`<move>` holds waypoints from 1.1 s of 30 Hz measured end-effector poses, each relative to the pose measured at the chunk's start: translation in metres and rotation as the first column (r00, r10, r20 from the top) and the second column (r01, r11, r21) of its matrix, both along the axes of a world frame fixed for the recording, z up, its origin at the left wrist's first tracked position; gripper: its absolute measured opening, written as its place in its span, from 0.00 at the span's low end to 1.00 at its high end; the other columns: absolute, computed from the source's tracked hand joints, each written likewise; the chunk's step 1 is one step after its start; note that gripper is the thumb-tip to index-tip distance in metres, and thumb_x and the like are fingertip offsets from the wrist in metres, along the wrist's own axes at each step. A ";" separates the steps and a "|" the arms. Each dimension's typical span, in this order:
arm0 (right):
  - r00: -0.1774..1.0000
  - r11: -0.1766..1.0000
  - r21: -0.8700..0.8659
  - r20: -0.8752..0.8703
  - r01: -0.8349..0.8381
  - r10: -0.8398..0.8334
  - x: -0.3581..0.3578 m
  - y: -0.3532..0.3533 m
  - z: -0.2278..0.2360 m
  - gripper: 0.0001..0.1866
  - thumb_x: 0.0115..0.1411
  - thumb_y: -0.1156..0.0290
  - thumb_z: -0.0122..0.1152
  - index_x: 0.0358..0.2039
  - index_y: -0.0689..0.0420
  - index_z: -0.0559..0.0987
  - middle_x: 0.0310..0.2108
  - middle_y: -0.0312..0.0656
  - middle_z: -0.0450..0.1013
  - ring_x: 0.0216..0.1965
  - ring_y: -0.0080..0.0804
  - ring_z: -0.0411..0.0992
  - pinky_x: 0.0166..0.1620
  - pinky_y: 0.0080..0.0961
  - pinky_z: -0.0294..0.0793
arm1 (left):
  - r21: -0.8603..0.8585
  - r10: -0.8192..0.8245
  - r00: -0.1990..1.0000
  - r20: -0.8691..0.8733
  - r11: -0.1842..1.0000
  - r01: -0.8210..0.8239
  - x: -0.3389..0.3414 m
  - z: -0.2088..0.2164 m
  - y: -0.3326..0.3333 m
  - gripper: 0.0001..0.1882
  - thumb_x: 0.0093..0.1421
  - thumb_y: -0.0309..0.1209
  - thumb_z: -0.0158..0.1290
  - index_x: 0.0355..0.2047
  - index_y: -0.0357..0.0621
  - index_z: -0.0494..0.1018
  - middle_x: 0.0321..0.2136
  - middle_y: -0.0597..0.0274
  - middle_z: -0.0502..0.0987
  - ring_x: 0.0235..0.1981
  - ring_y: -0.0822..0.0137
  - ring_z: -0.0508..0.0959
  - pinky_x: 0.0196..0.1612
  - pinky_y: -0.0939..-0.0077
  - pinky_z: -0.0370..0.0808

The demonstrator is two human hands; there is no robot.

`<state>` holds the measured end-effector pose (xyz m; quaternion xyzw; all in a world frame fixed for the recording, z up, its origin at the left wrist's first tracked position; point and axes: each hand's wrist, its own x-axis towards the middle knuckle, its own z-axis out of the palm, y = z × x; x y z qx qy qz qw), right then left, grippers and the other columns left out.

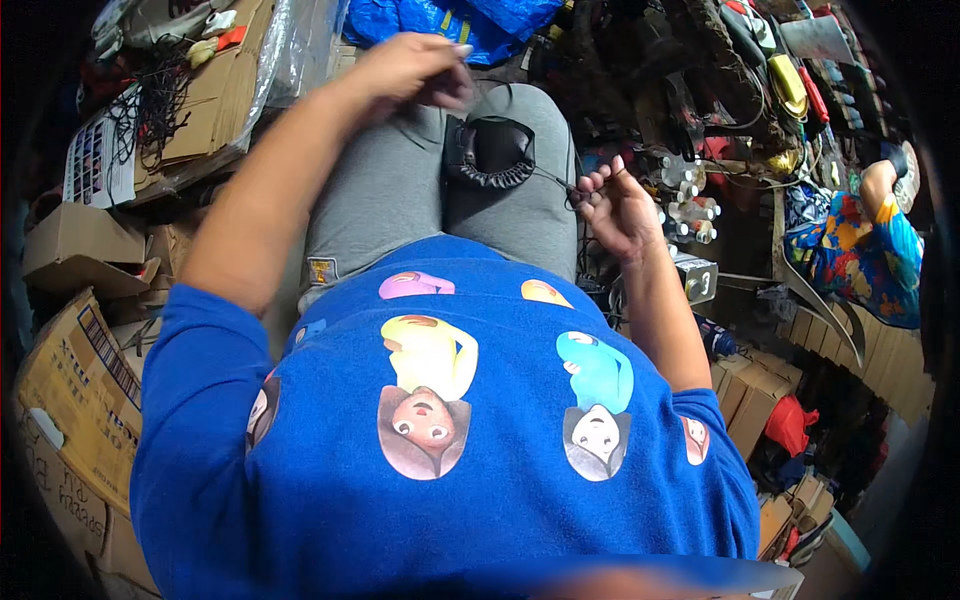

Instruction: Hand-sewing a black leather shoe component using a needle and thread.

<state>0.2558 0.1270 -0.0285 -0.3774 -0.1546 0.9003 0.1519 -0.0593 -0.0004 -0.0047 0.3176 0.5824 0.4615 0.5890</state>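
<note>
- The right hand (618,205) was raised beside the right knee, its fingers pinched shut on a thin black thread (556,181) that ran from the fingertips back toward the lap.
- The left hand (415,68) was lifted past the left knee, fingers curled closed; what they gripped could not be made out, though it looked like the thread's other end.
- A black leather piece (492,150) with a ridged lower edge lay on the lap, across the gap between the two grey-clad thighs (375,190), between the hands and touching neither.
- Flattened cardboard boxes (75,370) crowded the person's left side, close against the left elbow.
- Small white spools (685,205) stood just beyond the right hand, with stacked boxes (750,390) under the right elbow.
- A second person's arm in a bright patterned sleeve (860,250) was well apart at the right rim.
- Free room lay mostly above the lap.
</note>
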 end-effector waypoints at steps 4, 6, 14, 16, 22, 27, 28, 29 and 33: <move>0.769 0.666 0.478 0.595 -0.573 0.234 0.049 0.030 0.004 0.24 0.55 0.66 0.61 0.51 0.60 0.71 0.46 0.45 0.70 0.48 0.34 0.69 0.52 0.27 0.65 | 0.099 -0.103 0.832 -0.545 0.978 0.186 -0.057 0.004 -0.033 0.13 0.53 0.33 0.57 0.39 0.43 0.76 0.37 0.63 0.75 0.41 0.71 0.74 0.45 0.77 0.71; 0.697 0.493 0.538 0.683 -0.683 0.220 0.055 0.040 0.022 0.24 0.51 0.71 0.60 0.50 0.57 0.72 0.45 0.40 0.70 0.47 0.27 0.67 0.49 0.22 0.65 | 0.497 0.413 0.817 -0.403 0.848 -0.183 -0.047 0.012 -0.044 0.13 0.51 0.30 0.59 0.38 0.43 0.76 0.37 0.66 0.76 0.38 0.72 0.73 0.41 0.76 0.71; 0.624 -0.481 0.398 0.456 -0.781 -0.635 -0.043 0.032 0.093 0.14 0.54 0.56 0.58 0.33 0.53 0.81 0.34 0.39 0.73 0.36 0.37 0.70 0.41 0.30 0.68 | 0.249 -0.023 0.587 -0.810 0.891 0.379 0.072 0.001 -0.035 0.15 0.46 0.38 0.62 0.30 0.41 0.74 0.28 0.56 0.73 0.33 0.56 0.74 0.37 0.68 0.71; 0.672 -0.521 0.438 0.589 -0.732 -0.450 -0.062 0.016 0.104 0.15 0.54 0.55 0.58 0.28 0.53 0.81 0.31 0.42 0.74 0.36 0.45 0.70 0.41 0.37 0.68 | 0.226 -0.039 0.570 -0.821 0.895 0.386 0.079 -0.006 -0.031 0.16 0.45 0.37 0.62 0.29 0.40 0.74 0.27 0.55 0.72 0.33 0.56 0.74 0.36 0.66 0.71; 0.534 -0.526 0.496 0.840 -0.690 0.092 -0.076 -0.019 0.065 0.17 0.53 0.57 0.57 0.24 0.61 0.77 0.22 0.51 0.70 0.27 0.49 0.70 0.33 0.39 0.69 | 0.271 -0.047 0.637 -0.770 0.880 0.391 0.086 -0.010 -0.024 0.15 0.45 0.36 0.62 0.28 0.39 0.73 0.27 0.53 0.73 0.32 0.55 0.75 0.36 0.65 0.71; 0.528 -0.359 0.579 0.815 -0.732 0.239 -0.061 -0.018 0.061 0.15 0.55 0.66 0.57 0.20 0.64 0.69 0.17 0.45 0.61 0.22 0.33 0.63 0.27 0.32 0.62 | 0.257 -0.076 0.688 -0.722 0.894 0.367 0.085 -0.013 -0.032 0.15 0.45 0.36 0.62 0.28 0.39 0.73 0.27 0.53 0.74 0.32 0.55 0.75 0.35 0.66 0.71; 0.550 -0.365 0.606 0.795 -0.707 0.255 -0.057 -0.019 0.060 0.15 0.55 0.66 0.56 0.19 0.64 0.69 0.17 0.44 0.59 0.21 0.31 0.61 0.27 0.31 0.61 | 0.247 -0.089 0.705 -0.703 0.899 0.360 0.084 -0.012 -0.034 0.15 0.45 0.37 0.62 0.28 0.39 0.73 0.27 0.54 0.75 0.32 0.55 0.75 0.35 0.66 0.71; 0.552 -0.364 0.608 0.794 -0.706 0.255 -0.052 -0.021 0.061 0.15 0.55 0.66 0.56 0.19 0.64 0.69 0.17 0.44 0.59 0.21 0.31 0.61 0.27 0.31 0.61 | 0.246 -0.091 0.704 -0.704 0.899 0.362 0.085 -0.012 -0.035 0.15 0.45 0.37 0.62 0.28 0.39 0.73 0.27 0.54 0.75 0.32 0.55 0.75 0.35 0.66 0.71; 0.618 -0.201 0.676 0.733 -0.709 0.284 -0.033 -0.027 0.065 0.15 0.54 0.68 0.56 0.18 0.65 0.68 0.16 0.43 0.59 0.21 0.29 0.62 0.26 0.31 0.62 | 0.265 -0.094 0.700 -0.708 0.884 0.386 0.083 -0.011 -0.038 0.15 0.46 0.36 0.62 0.29 0.40 0.74 0.29 0.54 0.75 0.34 0.56 0.75 0.37 0.67 0.71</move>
